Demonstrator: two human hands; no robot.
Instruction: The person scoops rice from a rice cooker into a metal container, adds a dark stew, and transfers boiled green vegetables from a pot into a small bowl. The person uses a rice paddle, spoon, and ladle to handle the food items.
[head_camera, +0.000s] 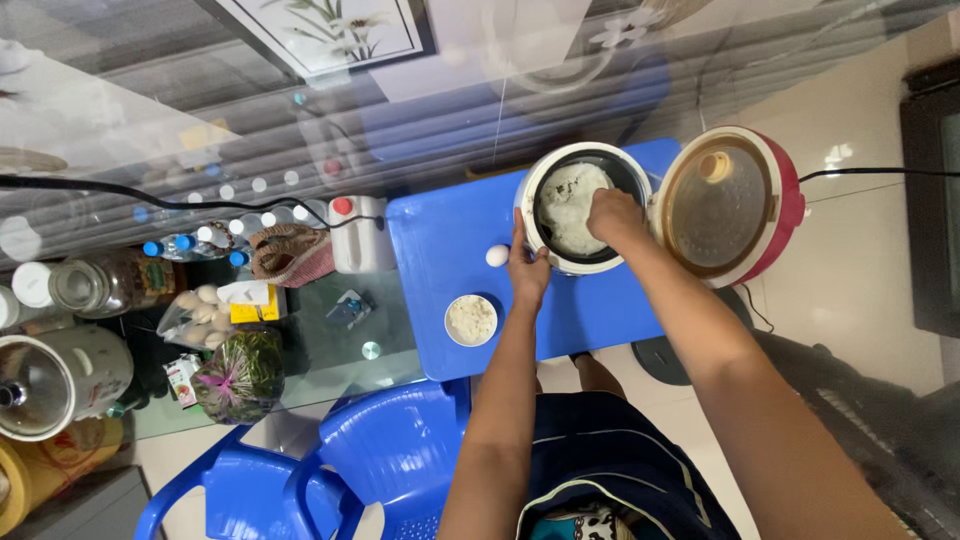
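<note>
1. Scooping cooked rice looks to be the step in hand: the person's right hand is down inside the round white rice cooker pot, fingers curled on or into the white rice; whether it grips a spoon cannot be told.
2. The left hand is closed on the pot's near rim, steadying it.
3. The cooker stands on a blue plastic table, its red-rimmed lid swung open to the right.
4. A small white bowl of rice sits on the table just left of the left wrist, with a white egg beyond it.
5. Judging from this, the next move calls for lifting the rice clear of the rim while the pot stays braced.
</note>
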